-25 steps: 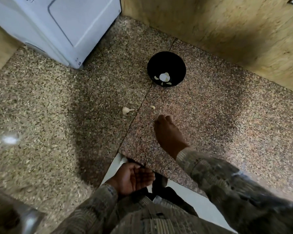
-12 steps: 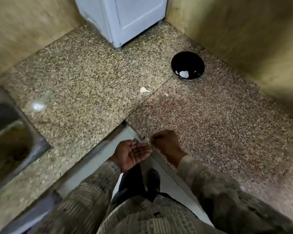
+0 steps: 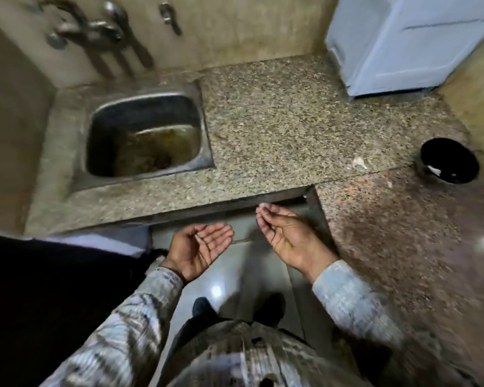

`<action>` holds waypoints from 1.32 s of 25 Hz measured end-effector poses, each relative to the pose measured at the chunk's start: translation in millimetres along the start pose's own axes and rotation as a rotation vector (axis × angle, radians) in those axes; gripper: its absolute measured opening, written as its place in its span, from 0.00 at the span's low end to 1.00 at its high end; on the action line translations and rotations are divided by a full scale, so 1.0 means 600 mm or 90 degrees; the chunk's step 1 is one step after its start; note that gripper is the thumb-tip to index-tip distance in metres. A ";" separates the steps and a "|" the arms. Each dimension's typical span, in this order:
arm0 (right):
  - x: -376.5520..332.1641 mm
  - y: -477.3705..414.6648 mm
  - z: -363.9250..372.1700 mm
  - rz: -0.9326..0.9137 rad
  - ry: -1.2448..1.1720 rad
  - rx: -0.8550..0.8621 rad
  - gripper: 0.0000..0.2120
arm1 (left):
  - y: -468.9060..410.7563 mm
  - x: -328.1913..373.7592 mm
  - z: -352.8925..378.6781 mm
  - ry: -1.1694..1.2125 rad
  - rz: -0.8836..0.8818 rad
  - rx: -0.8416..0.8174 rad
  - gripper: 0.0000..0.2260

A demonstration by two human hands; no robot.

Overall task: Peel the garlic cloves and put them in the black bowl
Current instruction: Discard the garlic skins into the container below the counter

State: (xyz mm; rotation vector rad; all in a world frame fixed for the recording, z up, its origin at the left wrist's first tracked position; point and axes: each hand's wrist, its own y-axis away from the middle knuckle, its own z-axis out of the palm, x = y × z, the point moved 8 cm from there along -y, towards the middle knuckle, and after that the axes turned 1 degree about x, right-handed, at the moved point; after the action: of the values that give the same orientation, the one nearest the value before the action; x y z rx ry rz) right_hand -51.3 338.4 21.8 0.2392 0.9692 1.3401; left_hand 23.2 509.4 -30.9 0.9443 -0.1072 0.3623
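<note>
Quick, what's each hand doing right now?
Left hand: open, palm up.
Right hand: curled; whether it pinches anything cannot be told.

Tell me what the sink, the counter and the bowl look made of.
Sink: metal, likely stainless steel, with a dull grey sheen and a stained bottom. Counter: polished speckled stone, granite or terrazzo by its grain; the right slab is redder. Bowl: black and smooth; plastic or coated metal, cannot tell.
</note>
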 end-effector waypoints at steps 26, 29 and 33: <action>1.117 -0.825 -0.063 0.350 0.993 -0.153 0.18 | -0.372 0.185 -1.108 0.294 0.199 0.372 0.13; 1.195 -0.951 -0.105 0.097 1.307 -0.397 0.18 | -0.429 0.156 -1.158 0.264 0.191 0.392 0.12; 1.194 -0.947 -0.083 -0.035 1.427 -0.273 0.24 | -0.449 0.154 -1.174 0.190 0.182 0.399 0.12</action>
State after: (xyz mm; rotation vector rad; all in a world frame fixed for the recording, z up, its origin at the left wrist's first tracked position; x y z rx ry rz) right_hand 259.4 803.6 -702.8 -2.0141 2.2388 1.3223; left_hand 156.1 958.8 -628.7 1.4840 0.1571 0.8270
